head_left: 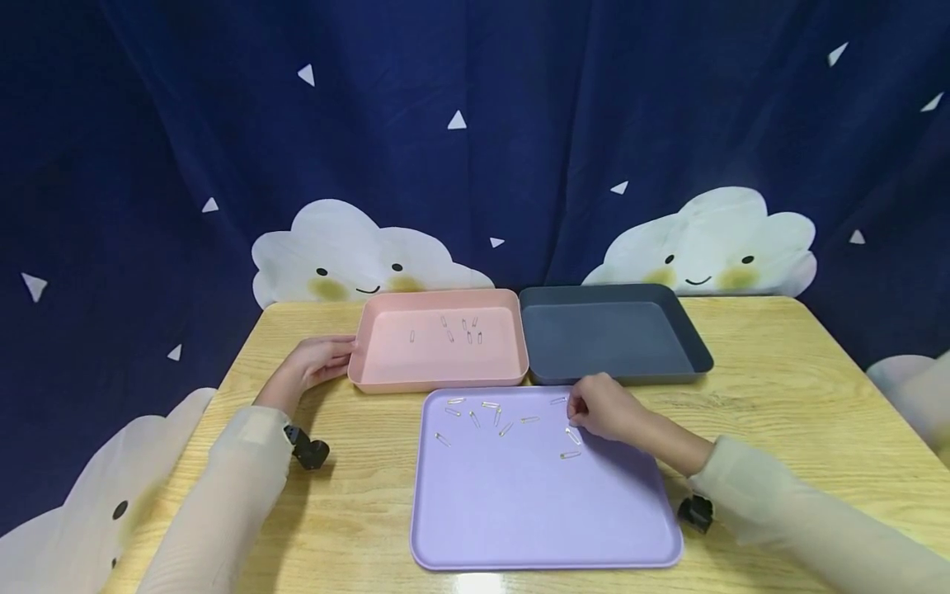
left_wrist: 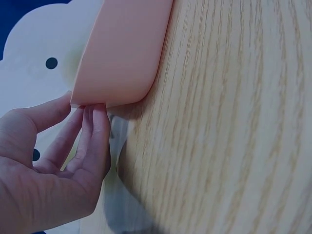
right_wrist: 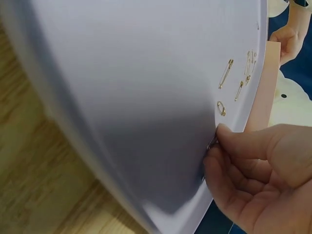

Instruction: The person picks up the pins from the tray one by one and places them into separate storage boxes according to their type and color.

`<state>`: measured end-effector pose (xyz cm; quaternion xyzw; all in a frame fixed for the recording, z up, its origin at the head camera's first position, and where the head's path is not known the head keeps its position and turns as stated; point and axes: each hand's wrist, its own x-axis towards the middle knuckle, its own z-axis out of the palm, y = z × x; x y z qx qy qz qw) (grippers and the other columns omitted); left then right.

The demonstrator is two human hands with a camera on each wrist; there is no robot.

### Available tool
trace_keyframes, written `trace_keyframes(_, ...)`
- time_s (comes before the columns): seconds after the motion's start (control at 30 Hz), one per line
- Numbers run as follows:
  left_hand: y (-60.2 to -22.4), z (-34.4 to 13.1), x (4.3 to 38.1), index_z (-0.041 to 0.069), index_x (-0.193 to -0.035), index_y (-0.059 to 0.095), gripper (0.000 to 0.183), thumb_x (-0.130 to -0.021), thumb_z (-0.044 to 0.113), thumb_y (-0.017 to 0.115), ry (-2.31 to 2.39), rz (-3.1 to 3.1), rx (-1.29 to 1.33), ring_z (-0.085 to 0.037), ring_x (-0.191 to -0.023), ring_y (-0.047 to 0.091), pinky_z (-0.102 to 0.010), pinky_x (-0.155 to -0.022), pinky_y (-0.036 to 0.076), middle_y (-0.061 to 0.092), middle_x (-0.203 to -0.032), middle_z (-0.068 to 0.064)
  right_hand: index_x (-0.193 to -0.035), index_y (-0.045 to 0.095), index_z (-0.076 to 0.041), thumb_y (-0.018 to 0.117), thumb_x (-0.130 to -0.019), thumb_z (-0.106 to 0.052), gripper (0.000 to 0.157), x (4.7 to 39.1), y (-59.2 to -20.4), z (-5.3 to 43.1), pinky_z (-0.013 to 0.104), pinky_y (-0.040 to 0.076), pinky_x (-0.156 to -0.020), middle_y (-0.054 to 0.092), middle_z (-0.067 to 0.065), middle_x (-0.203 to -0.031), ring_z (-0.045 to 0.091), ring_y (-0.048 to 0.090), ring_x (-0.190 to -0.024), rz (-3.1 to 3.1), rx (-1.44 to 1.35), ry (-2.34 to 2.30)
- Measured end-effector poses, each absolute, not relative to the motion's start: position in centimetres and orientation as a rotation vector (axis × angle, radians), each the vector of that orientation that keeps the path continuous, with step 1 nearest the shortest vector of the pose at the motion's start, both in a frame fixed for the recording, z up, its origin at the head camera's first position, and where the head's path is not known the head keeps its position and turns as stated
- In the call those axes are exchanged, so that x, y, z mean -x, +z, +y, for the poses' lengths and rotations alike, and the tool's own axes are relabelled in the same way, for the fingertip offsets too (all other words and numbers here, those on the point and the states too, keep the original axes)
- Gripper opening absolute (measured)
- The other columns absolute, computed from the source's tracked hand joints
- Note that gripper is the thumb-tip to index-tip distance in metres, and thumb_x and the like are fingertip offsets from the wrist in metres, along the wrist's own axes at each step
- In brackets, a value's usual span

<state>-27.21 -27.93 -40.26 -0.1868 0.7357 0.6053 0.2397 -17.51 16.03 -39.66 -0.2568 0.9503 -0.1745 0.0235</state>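
Observation:
My left hand (head_left: 321,361) rests against the left wall of the pink tray (left_wrist: 117,63), fingers nearly straight and thumb touching the rim. Over the top right part of the lilac tray (head_left: 545,520), my right hand (head_left: 604,408) has its thumb and forefinger together on a small dark metal safety pin (right_wrist: 212,142), partly covered by the fingertips. Another pin lies just left of that hand. Gold-coloured safety pins (right_wrist: 225,74) are scattered along the upper half of the lilac tray. Several dark or silvery safety pins (head_left: 449,336) lie inside the pink tray.
A dark grey tray (head_left: 609,338) stands right of the pink one, their sides touching, behind the lilac tray. All three are on a wooden table (head_left: 772,396). A navy curtain (head_left: 519,165) with clouds hangs behind the table.

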Motion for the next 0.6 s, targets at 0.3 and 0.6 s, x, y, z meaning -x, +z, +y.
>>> trace_keyframes(0.3, -40.3, -27.9, 27.3, 0.007, -0.147, 0.039, 0.056, -0.096, 0.022, 0.058, 1.647, 2.023, 0.524, 0.003, -0.073, 0.063, -0.014, -0.072, 0.056, 0.064, -0.098, 0.005, -0.063, 0.055, -0.016, 0.064, -0.075, 0.001, 0.022, 16.9, -39.5, 16.0, 0.018, 0.036, -0.050, 0.051, -0.005, -0.058, 0.006, 0.042, -0.054, 2.903, 0.751, -0.389)
trace_keyframes(0.6, -40.4, -28.0, 27.3, 0.006, -0.147, 0.038, 0.057, -0.096, 0.020, 0.059, 1.654, 2.026, 0.533, 0.002, -0.072, 0.062, -0.014, -0.072, 0.056, 0.062, -0.090, 0.008, -0.075, 0.061, -0.006, 0.063, -0.084, -0.001, 0.010, 17.3, -38.1, 16.5, 0.016, 0.037, -0.052, 0.052, -0.003, -0.063, 0.004, 0.044, -0.057, 2.641, 0.689, -0.789)
